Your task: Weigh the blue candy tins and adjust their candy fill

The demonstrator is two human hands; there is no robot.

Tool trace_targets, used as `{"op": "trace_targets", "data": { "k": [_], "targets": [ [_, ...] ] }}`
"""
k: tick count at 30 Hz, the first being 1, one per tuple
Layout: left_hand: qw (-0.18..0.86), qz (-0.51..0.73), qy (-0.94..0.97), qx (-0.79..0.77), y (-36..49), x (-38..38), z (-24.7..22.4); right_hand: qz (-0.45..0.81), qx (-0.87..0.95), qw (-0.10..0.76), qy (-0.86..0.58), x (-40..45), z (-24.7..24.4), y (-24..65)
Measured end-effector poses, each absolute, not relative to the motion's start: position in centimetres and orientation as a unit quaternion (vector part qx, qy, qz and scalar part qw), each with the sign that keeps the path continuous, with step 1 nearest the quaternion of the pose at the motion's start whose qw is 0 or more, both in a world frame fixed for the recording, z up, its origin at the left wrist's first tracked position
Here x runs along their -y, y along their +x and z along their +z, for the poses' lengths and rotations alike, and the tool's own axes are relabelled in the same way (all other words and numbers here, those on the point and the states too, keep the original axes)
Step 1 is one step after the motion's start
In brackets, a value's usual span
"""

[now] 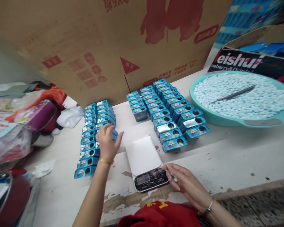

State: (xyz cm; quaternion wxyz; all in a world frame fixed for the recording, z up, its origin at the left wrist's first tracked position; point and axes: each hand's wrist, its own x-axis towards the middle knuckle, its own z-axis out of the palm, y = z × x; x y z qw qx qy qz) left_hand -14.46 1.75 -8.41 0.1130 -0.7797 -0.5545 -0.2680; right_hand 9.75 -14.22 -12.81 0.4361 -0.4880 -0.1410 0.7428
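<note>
My left hand (107, 143) is above the left group of small blue boxes (87, 140), thumb spread from bent fingers. It appears to hold nothing, and it hides some boxes behind it. White candies lie on top of several boxes there. My right hand (183, 183) is curled beside the kitchen scale (143, 154), with a white candy (175, 180) showing between its fingers. Its fingertips are close to the scale's black button panel. The scale's white plate carries nothing. Another group of blue boxes (169, 134), with round dark openings in their tops, stands beyond the scale to the right.
At the right, a turquoise basin (227, 121) is full of pale candies, with a dark flat tool (234, 94) lying on them. A big cardboard carton (85, 37) walls off the back. Plastic bags (11, 142) and a red container (19, 195) crowd the left.
</note>
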Motion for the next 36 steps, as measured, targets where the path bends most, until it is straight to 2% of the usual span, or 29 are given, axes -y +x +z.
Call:
{"op": "trace_targets", "data": {
  "k": [3, 6, 9, 12, 16, 23, 26, 29, 31, 33, 36],
  "targets": [
    [0.154, -0.168, -0.757, 0.612, -18.3, 1.6, -8.4, 0.730, 0.144, 0.442, -0.501, 14.3, -12.8, 10.3],
    [0.145, -0.073, -0.771, 0.615, -19.9, 2.9, -9.4, 0.721, 0.156, 0.447, -0.505, 14.4, -12.6, 10.4],
    [0.151, -0.077, -0.788, 0.592, -19.3, 3.3, -9.1, 0.712, 0.171, 0.452, -0.509, 14.5, -12.9, 10.5],
    [0.153, -0.100, -0.820, 0.542, -17.2, 3.9, -7.0, 0.689, 0.176, 0.461, -0.531, 14.5, -14.0, 11.1],
    [0.094, -0.075, -0.878, 0.463, -13.0, 4.8, -4.3, 0.664, 0.205, 0.460, -0.553, 14.1, -15.7, 11.8],
    [0.017, 0.027, -0.915, 0.403, -5.9, 4.3, -5.2, 0.678, 0.240, 0.433, -0.544, 12.9, -16.5, 11.6],
    [-0.016, -0.034, -0.913, 0.406, -6.2, 4.1, -5.2, 0.680, 0.253, 0.429, -0.539, 12.5, -16.7, 11.7],
    [-0.081, -0.210, -0.854, 0.469, -9.0, 4.2, -5.3, 0.681, 0.268, 0.423, -0.534, 12.0, -17.1, 11.8],
    [-0.176, -0.291, -0.748, 0.570, -11.4, 4.7, -6.3, 0.685, 0.281, 0.413, -0.531, 11.7, -17.4, 11.7],
    [-0.295, -0.291, -0.631, 0.655, -13.4, 5.7, -8.4, 0.690, 0.295, 0.401, -0.526, 11.6, -17.5, 11.6],
    [-0.436, -0.223, -0.545, 0.680, -14.6, 7.8, -12.2, 0.692, 0.316, 0.386, -0.522, 11.5, -17.5, 11.3]
  ]
}}
